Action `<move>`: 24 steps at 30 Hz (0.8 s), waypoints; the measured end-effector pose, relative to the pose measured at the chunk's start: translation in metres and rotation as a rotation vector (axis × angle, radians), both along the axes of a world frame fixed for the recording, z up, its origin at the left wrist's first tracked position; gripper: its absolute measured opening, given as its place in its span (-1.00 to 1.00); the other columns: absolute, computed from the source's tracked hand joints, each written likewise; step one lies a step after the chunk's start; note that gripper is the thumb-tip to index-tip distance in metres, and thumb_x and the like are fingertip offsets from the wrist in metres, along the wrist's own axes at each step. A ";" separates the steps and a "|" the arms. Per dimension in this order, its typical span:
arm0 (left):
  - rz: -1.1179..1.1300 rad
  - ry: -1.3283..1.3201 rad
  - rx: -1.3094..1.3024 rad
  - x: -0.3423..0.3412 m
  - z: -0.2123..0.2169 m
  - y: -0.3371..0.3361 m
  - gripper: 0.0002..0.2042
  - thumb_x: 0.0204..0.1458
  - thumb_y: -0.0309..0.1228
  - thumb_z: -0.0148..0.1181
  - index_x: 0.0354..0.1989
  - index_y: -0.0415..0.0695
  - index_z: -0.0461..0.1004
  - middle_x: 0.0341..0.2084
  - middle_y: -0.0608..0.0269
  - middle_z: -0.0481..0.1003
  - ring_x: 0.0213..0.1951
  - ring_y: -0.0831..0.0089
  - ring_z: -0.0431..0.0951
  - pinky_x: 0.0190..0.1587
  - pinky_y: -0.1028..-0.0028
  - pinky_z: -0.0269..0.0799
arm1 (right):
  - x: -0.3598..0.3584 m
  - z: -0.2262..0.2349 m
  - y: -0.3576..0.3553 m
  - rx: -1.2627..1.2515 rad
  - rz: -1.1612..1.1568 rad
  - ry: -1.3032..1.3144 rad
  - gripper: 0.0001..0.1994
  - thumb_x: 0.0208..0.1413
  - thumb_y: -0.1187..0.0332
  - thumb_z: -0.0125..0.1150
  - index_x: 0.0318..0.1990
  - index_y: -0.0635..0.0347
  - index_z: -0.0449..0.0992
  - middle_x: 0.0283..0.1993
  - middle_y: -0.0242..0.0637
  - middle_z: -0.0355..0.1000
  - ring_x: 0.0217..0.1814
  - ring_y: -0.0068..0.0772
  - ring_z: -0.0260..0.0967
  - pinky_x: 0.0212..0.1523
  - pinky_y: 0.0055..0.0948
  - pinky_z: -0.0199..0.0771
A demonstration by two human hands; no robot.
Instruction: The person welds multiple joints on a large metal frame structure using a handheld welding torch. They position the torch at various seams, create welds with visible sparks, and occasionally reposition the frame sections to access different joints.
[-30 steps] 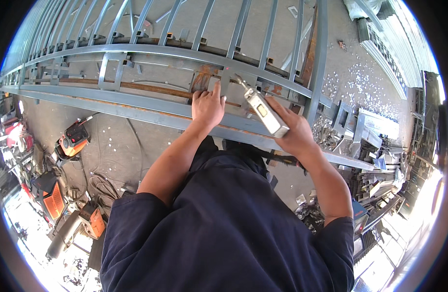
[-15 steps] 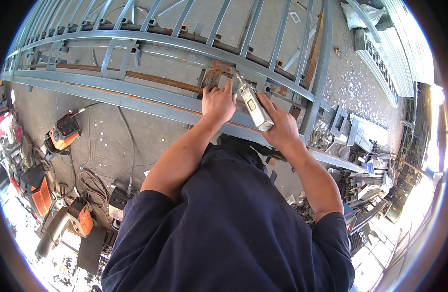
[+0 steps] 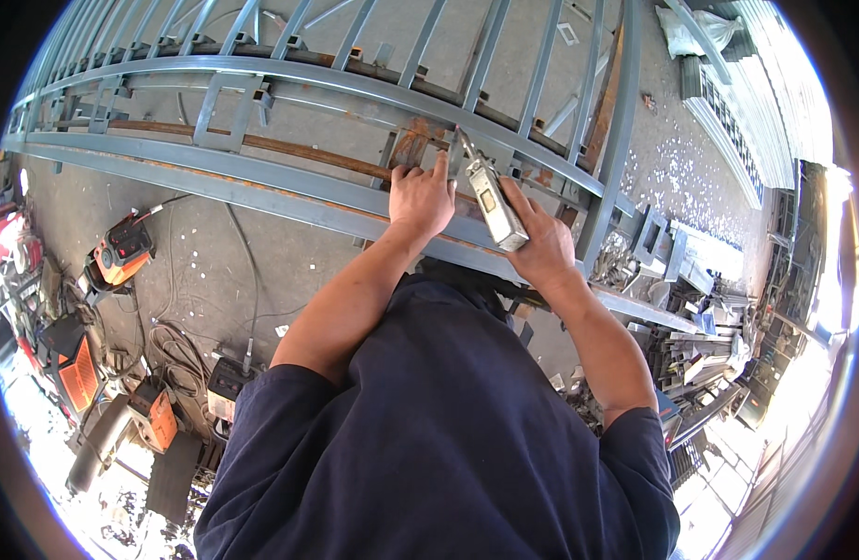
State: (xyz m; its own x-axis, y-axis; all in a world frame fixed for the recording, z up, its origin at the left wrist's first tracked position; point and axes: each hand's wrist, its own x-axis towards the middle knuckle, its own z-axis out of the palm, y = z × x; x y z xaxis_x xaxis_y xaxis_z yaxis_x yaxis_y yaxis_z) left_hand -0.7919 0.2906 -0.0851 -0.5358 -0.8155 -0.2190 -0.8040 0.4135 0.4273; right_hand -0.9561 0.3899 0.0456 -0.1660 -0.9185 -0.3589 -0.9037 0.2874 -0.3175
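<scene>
Right hand point(image 3: 544, 245) wrapped round a boxy silver tool point(image 3: 500, 220), pale inset panel point(image 3: 490, 201), slim tip point(image 3: 466, 143) by the steel frame point(image 3: 622, 103); left hand point(image 3: 423, 201) half-curled there, can't tell if it's gripping anything.

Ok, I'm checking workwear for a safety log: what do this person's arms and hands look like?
Both forearms are bare below the short sleeves of a plain dark navy shirt. The left hand and right hand are gloveless, and no watch or bracelet shows.
</scene>
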 end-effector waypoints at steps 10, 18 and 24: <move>0.006 0.005 -0.015 -0.002 -0.001 -0.001 -0.44 0.26 -0.17 0.16 0.40 -0.14 0.35 -0.32 0.23 0.67 -0.12 0.32 0.66 0.21 0.18 0.29 | -0.001 0.002 -0.001 0.009 0.007 0.021 -0.18 0.09 0.22 0.37 0.54 -0.34 0.15 0.02 -0.12 0.56 -0.04 0.16 0.60 -0.02 0.04 0.59; -0.002 0.007 -0.016 0.000 -0.006 0.001 -0.43 0.30 -0.14 0.13 0.42 -0.14 0.32 -0.28 0.21 0.68 -0.09 0.30 0.65 0.24 0.15 0.27 | -0.004 0.000 0.000 0.008 0.005 0.020 -0.14 0.09 0.16 0.39 0.56 -0.34 0.12 0.02 -0.10 0.56 -0.01 0.13 0.60 0.01 0.03 0.59; -0.017 -0.031 0.038 -0.001 0.002 -0.002 -0.42 0.34 -0.14 0.07 0.46 -0.16 0.26 -0.26 0.21 0.69 -0.05 0.30 0.64 0.29 0.13 0.24 | -0.004 0.000 0.002 -0.001 0.001 0.018 -0.14 0.09 0.17 0.39 0.56 -0.33 0.13 0.03 -0.11 0.56 0.00 0.13 0.59 0.02 0.02 0.58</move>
State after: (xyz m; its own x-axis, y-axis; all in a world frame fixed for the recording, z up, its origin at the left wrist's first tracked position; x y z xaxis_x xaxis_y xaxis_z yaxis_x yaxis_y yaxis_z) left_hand -0.7932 0.2884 -0.0826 -0.5419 -0.7970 -0.2666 -0.8102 0.4112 0.4177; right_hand -0.9606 0.3923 0.0460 -0.1714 -0.9189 -0.3554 -0.9094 0.2863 -0.3016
